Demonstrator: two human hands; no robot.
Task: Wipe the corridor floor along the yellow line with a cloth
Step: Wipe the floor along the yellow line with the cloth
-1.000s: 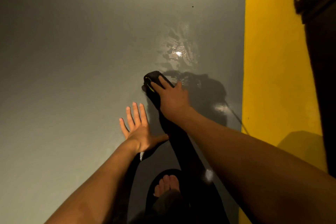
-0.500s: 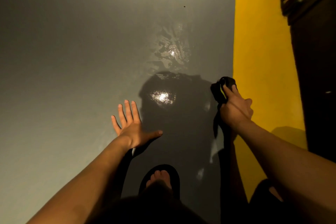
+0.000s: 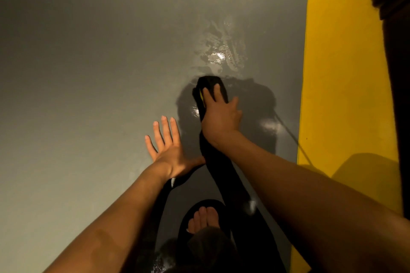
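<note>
Your right hand [image 3: 218, 115] covers most of the dark cloth [image 3: 210, 86], so only its far end and a yellowish edge at the left show; its shape blends into your shadow. The fingers lie fairly straight on top, pressing it to the grey floor [image 3: 88, 73], well left of the yellow line [image 3: 346, 73]. At 7 o'clock from the cloth, your left hand [image 3: 168, 148] rests flat, fingers spread. A sandalled foot [image 3: 203, 219] sits at 6 o'clock, partly cut off.
</note>
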